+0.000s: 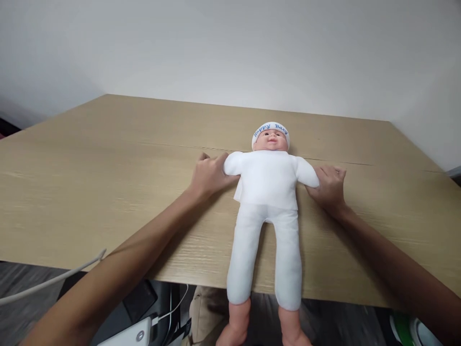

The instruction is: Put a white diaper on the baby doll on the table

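Observation:
A baby doll (pixel 268 180) in a white top and white trousers lies face up on the wooden table (pixel 108 182). Its white headband (pixel 271 127) bears blue "Happy Baby" lettering. The bare feet and lower legs hang past the table's near edge. My left hand (pixel 211 175) is closed around the end of the doll's arm on the left of the view. On the other side my right hand (pixel 328 187) grips the end of the opposite arm. The doll's own hands are hidden inside my fingers.
A white wall (pixel 230 53) stands behind the table. Below the near edge at left are a white power bank (pixel 131 334) with a cable plugged in and a dark bag or case. Another white cable (pixel 54 278) crosses near my left forearm. A green and white round object (pixel 403 327) is at lower right.

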{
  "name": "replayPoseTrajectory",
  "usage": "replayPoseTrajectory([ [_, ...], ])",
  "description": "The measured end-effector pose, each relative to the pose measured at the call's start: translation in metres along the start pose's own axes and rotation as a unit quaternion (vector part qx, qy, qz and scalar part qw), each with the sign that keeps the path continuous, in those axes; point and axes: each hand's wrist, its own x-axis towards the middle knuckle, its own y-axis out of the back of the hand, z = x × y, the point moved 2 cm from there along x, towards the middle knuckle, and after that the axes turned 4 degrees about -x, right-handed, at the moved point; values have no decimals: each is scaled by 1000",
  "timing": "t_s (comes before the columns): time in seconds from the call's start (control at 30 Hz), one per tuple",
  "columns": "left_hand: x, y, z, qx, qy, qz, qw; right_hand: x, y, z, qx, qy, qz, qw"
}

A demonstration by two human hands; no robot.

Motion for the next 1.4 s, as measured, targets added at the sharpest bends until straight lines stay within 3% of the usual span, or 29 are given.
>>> replayPoseTrajectory([
  [0.37,97,-50,-22,23,-6,35,999,77,-56,31,-40,-4,-28,999],
  [0.53,122,-63,-22,22,19,56,998,98,-75,40,-43,-31,-47,997],
  [0.73,104,-54,-25,2,6,61,998,84,-73,48,50,-40,-51,997],
  [0.93,92,-61,-60,-13,-16,57,998,80,-74,55,128,-70,-41,988],
  [1.1,97,-66,-63,-24,-6,57,998,88,-79,54,119,-34,-27,992],
  [1.23,88,-53,-62,-57,-4,38,998,67,-68,56,88,-50,-14,995],
  [1.4,78,-49,-79,-103,-1,51,993,45,-55,62,48,-80,-4,996],
])
